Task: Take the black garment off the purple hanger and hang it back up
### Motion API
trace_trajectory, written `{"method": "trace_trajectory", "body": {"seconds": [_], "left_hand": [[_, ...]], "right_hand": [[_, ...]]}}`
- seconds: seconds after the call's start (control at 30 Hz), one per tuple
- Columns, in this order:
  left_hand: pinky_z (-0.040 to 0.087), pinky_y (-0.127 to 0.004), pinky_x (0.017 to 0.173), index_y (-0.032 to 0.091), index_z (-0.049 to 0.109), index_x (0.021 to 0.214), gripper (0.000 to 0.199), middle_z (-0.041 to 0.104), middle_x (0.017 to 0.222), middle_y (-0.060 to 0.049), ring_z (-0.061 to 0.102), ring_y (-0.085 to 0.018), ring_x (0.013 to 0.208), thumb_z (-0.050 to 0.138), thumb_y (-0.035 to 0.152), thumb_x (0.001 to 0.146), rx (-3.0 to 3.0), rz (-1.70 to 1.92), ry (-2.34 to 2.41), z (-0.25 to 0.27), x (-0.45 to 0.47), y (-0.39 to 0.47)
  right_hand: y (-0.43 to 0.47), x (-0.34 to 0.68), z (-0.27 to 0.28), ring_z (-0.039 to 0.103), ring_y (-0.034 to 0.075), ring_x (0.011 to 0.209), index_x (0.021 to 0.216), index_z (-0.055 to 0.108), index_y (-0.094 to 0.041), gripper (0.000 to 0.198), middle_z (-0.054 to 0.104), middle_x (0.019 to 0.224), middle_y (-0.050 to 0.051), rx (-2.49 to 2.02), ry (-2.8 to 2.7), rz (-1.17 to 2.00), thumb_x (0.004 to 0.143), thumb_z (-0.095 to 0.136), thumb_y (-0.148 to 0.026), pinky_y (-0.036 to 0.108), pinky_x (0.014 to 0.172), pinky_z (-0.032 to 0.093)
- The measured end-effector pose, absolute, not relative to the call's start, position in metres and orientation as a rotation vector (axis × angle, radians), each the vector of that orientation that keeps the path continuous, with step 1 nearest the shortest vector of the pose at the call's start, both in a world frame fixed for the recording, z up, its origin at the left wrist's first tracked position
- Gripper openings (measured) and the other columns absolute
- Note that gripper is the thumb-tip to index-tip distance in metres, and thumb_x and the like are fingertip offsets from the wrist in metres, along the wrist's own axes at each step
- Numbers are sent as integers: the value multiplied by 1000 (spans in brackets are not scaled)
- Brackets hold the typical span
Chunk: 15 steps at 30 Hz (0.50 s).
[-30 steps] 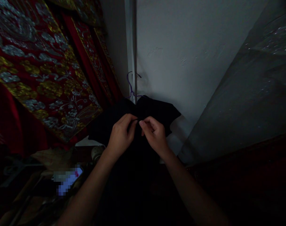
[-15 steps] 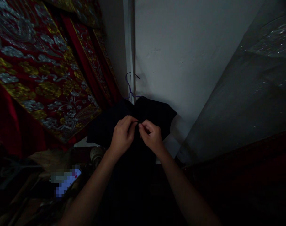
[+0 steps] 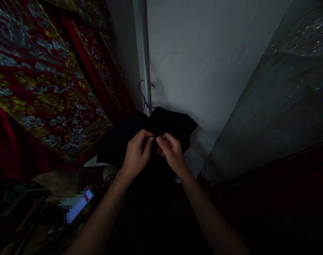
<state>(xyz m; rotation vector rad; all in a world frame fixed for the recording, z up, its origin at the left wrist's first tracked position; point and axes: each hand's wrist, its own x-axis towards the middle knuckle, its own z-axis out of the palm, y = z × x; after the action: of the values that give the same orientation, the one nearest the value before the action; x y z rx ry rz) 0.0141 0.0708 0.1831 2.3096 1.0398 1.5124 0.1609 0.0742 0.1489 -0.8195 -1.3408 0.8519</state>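
black garment [image 3: 174, 122] hangs behind both pinching hands [image 3: 137, 150] [image 3: 171, 150]

Garment [image 3: 174, 122] on hanger [image 3: 145, 103] before wall [image 3: 198, 53], phone [image 3: 80, 207] at lower left

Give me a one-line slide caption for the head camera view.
Left hand and right hand pinch at the front of a dark garment on a purple hanger.

Bare hands [image 3: 137, 153]; slim forearms [image 3: 108, 209], uncovered, tapering smoothly.
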Motion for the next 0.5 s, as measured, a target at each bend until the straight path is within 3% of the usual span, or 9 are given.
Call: {"method": "trace_trajectory", "body": {"seconds": [0.33, 0.5], "left_hand": [[48, -27, 73, 20, 61, 92, 11, 66, 84, -2, 64, -16, 81, 53, 22, 99, 2254, 1545, 1039, 179, 14, 69], [48, -28, 76, 20, 62, 94, 10, 67, 86, -2, 64, -17, 83, 54, 24, 99, 2252, 1732, 1030, 167, 18, 72]], "right_hand": [[70, 161, 153, 50, 11, 51, 80, 56, -22, 25, 52, 57, -5, -823, -1482, 734, 96, 57, -41, 23, 51, 37], [76, 155, 144, 53, 12, 55, 81, 52, -23, 20, 55, 63, -3, -841, -1473, 643, 95, 55, -37, 24, 53, 38]]}}
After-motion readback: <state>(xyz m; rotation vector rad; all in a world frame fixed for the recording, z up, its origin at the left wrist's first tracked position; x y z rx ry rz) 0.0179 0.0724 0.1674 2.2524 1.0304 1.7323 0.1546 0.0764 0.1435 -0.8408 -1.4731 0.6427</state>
